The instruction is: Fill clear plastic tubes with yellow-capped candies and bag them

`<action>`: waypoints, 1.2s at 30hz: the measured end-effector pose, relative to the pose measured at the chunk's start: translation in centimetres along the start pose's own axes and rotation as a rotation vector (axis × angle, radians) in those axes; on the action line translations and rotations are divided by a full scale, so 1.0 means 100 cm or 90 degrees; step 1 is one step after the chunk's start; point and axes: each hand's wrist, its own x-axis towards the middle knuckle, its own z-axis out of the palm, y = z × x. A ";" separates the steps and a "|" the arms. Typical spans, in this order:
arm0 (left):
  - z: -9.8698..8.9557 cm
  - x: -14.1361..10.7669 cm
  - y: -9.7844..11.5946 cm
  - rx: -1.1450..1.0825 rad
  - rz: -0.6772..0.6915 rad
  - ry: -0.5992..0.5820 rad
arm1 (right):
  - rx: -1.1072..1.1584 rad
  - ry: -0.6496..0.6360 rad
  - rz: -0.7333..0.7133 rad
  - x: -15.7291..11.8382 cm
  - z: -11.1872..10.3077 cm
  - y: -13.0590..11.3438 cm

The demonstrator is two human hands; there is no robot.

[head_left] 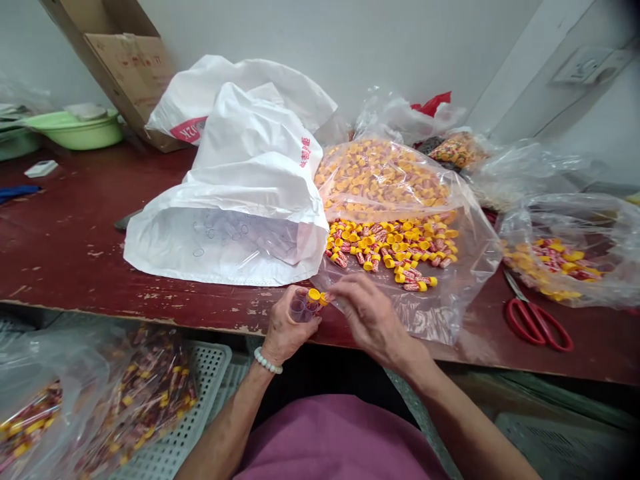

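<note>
My left hand (286, 325), with a beaded bracelet on its wrist, is closed around several clear plastic tubes (299, 308) whose round open ends face up. A yellow cap (313, 295) sits at the mouth of one tube. My right hand (367, 313) pinches another small yellow-capped piece (324, 299) right beside the tubes. Behind the right hand, a clear bag (450, 320) lies open with many small yellow-capped red-and-white pieces (390, 247) spilling toward its mouth. Left of it, a white sack (250, 173) opens toward me, with clear tubes (250, 233) inside.
Red-handled scissors (537, 323) lie at the right, near another clear bag (570, 267) of capped pieces. A green basin (75, 130) and a cardboard box (130, 73) stand back left. Below the table edge, a white crate (207, 367) holds bags of filled tubes (150, 393).
</note>
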 end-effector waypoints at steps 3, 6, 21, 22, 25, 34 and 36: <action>0.001 0.000 0.002 0.022 0.015 -0.018 | -0.020 -0.072 -0.048 0.004 0.015 -0.019; 0.001 0.000 0.001 0.027 0.022 -0.025 | -0.005 -0.038 -0.061 0.005 0.020 -0.018; -0.002 0.008 -0.001 -0.076 -0.102 0.014 | -0.241 0.081 0.175 0.015 0.004 0.057; -0.003 0.008 -0.002 -0.079 -0.104 0.017 | -0.327 0.067 0.220 0.018 0.001 0.072; -0.003 0.006 -0.005 -0.086 -0.102 0.017 | -0.496 -0.034 0.278 0.025 0.000 0.101; 0.000 0.006 -0.008 -0.071 -0.075 0.037 | -0.436 -0.061 0.256 0.023 -0.003 0.113; 0.002 0.004 -0.008 -0.079 -0.077 0.022 | -0.394 -0.056 0.250 0.018 -0.003 0.103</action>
